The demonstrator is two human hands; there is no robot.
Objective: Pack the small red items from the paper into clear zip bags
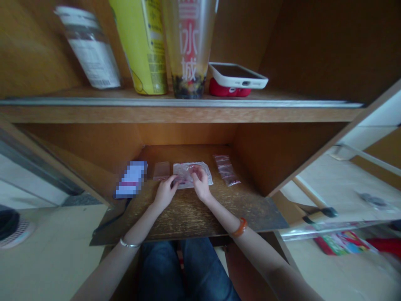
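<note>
A wooden shelf unit [188, 113] holds 1 white-labelled bottle [89, 48], 1 yellow tube [142, 46], 1 tall plastic cup [188, 46] and 1 white-cased phone [238, 76] on its upper level. Below, on the lower shelf [191, 221], the left hand [166, 192] has curled fingers [173, 179] on a clear plastic packet [191, 174]; the right hand [200, 182] has fingers [196, 169] gathered on it, though any grip is hard to tell. A pink packet [161, 170] lies at 11 o'clock, a small zip bag [226, 169] at 1 o'clock.

Looks like a home room, maybe a bedroom or dorm: wooden desk hutch [178, 113], with a bubble-tea cup [188, 46] and phone [238, 76] on the shelf, zip bags [226, 170] on the desk, colourful packet [341, 244] on the floor at right.
</note>
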